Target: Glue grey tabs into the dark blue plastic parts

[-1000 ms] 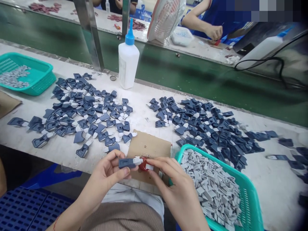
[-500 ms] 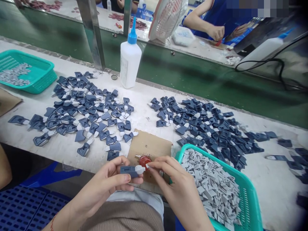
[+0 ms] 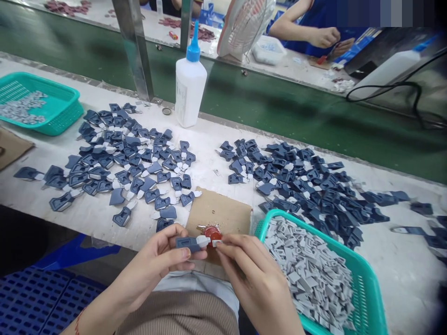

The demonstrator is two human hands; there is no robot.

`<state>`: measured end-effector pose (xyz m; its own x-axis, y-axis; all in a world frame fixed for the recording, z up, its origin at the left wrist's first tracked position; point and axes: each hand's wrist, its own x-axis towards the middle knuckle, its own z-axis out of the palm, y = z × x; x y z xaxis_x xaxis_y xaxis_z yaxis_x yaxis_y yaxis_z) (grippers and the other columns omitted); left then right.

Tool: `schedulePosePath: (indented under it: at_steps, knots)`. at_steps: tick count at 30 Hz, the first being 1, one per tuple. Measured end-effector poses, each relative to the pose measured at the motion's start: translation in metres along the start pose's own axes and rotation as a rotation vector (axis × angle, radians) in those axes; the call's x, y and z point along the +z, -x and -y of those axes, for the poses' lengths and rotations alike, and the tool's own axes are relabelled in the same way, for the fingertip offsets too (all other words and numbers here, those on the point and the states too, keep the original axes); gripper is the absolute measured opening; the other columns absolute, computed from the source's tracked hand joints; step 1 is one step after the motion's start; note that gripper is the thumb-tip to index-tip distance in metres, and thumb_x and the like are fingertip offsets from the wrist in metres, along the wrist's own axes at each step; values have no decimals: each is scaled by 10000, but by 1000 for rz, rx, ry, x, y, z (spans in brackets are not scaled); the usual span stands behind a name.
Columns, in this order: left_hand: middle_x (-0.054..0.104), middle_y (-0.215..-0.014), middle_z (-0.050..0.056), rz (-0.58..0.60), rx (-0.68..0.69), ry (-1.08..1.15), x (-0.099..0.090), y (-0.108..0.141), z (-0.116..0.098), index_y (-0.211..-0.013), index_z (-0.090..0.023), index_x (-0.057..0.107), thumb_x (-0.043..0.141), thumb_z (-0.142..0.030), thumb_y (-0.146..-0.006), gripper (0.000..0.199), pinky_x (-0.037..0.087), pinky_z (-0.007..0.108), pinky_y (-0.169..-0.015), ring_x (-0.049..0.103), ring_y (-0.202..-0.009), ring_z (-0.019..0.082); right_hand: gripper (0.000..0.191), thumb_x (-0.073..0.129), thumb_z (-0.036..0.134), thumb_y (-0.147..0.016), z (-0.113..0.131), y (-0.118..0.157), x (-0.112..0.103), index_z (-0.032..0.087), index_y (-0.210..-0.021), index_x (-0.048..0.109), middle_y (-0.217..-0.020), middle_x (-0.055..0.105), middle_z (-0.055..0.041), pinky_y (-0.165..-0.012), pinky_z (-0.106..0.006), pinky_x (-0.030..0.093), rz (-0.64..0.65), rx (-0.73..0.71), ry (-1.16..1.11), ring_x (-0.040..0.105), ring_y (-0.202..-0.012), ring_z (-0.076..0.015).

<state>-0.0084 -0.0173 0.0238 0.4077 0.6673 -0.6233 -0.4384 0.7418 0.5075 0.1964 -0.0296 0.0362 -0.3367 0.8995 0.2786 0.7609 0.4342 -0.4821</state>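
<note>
Between the thumb and fingers of my left hand (image 3: 164, 258) is a dark blue part (image 3: 187, 243) with a light grey tip pointing right. My right hand (image 3: 256, 270) pinches a small light grey piece (image 3: 215, 243) close to that tip; whether they touch is hard to tell. Behind the fingertips, a round red item (image 3: 212, 231) lies on a piece of cardboard (image 3: 223, 209). Beside my right hand stands a green basket (image 3: 366, 279) holding a heap of small grey pieces (image 3: 310, 274).
Piles of blue parts lie at the left (image 3: 122, 158) and right (image 3: 300, 177). A white bottle (image 3: 190, 93) stands behind, beyond it a green belt (image 3: 279, 121) and a fan (image 3: 244, 28). Another green basket (image 3: 63, 111) is far left. A person works across the belt.
The small grey piece in my right hand has turned and dipped slightly beside the blue part's tip. Across the belt, the other person's hand has lifted.
</note>
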Motion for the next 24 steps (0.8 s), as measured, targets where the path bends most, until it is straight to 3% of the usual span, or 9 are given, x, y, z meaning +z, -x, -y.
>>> schedulePosePath:
  at_steps: [9,17,24]
  knots:
    - [755,-908,61,54,-10,151,2,-1,3,-862,-175,651,728,-317,-828,165,601,217,-725,744,-949,229,157,496,72,-938,1,-4,-1,168,-934,620,-929,675,-86,-774,-323,537,42,-71,50,632,-881,-194]
    - [774,-943,107,53,-70,253,2,-2,-1,-842,-143,662,714,-213,-831,89,616,204,-718,757,-924,249,183,471,101,-962,-1,-8,-5,200,-873,597,-889,640,-60,-717,-295,519,118,26,-27,604,-847,-178]
    - [766,-946,83,30,-72,297,3,-2,3,-861,-139,700,727,-207,-831,79,612,213,-743,749,-948,246,160,498,87,-951,-1,-9,-3,192,-865,583,-895,628,-56,-716,-284,499,102,42,-56,584,-845,-174]
